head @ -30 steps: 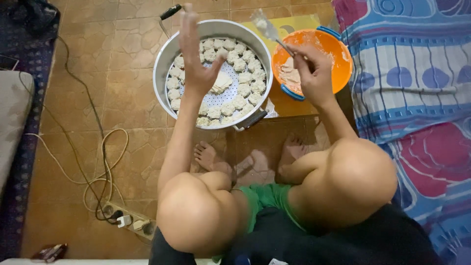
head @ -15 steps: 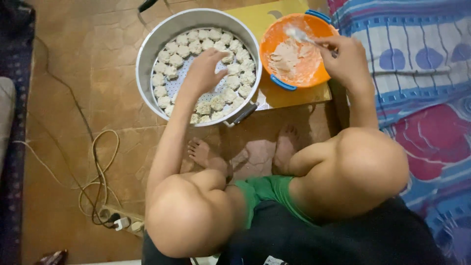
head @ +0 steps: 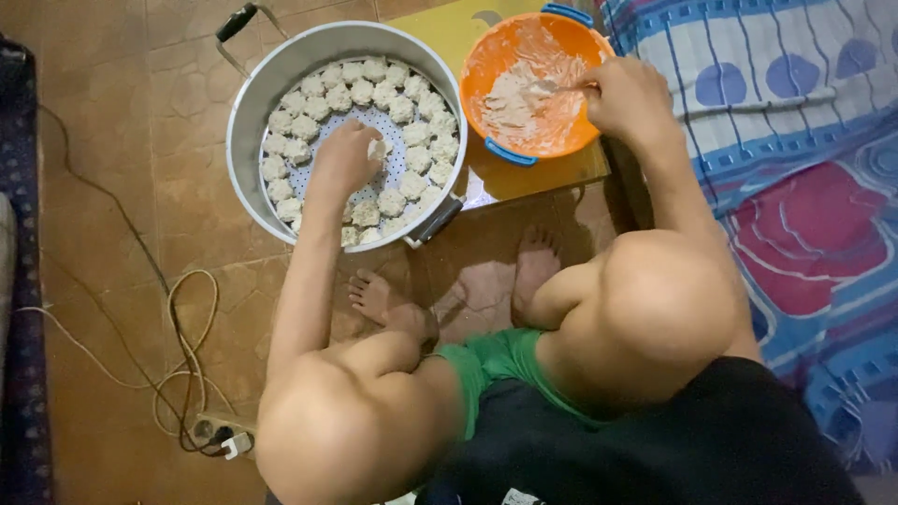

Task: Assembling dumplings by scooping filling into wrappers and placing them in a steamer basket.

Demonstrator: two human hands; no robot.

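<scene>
— Green shorts (head: pixel 486 360) and two bare knees fill the near edge; person squatting, bare feet (head: pixel 393 304) flat on brown stone-pattern floor tiles (head: pixel 122 122). What lies beyond the feet?

— Round metal steamer pot (head: pixel 245 131), just past the toes, black handle at its far rim. Inside, a white perforated tray ringed with pale dough lumps (head: pixel 388 93), packed close along the wall, centre partly bare.

— Left hand?

— Left hand (head: pixel 344 159) reaches down into the pot, fingers curled over the tray's middle. One dough piece (head: pixel 379 148) sits at its fingertips. Whether pinched or only touched, cannot tell; the hand's back hides the grip.

— Right hand?

— Right hand (head: pixel 629 93) farther off and to the right, closed in a fist round a spoon (head: pixel 552 87) handle. Spoon bowl lies in whitish paste inside an orange bowl (head: pixel 486 65) with blue handles. Bowl stands on a low yellow-brown board (head: pixel 524 178), touching the pot's right side.

— Surroundings?

— Patterned blue, red and white bedding (head: pixel 795 140) along the right. Left side: coiled cables (head: pixel 182 337) on the floor, running to a power strip (head: pixel 224 435) near the left knee.
</scene>
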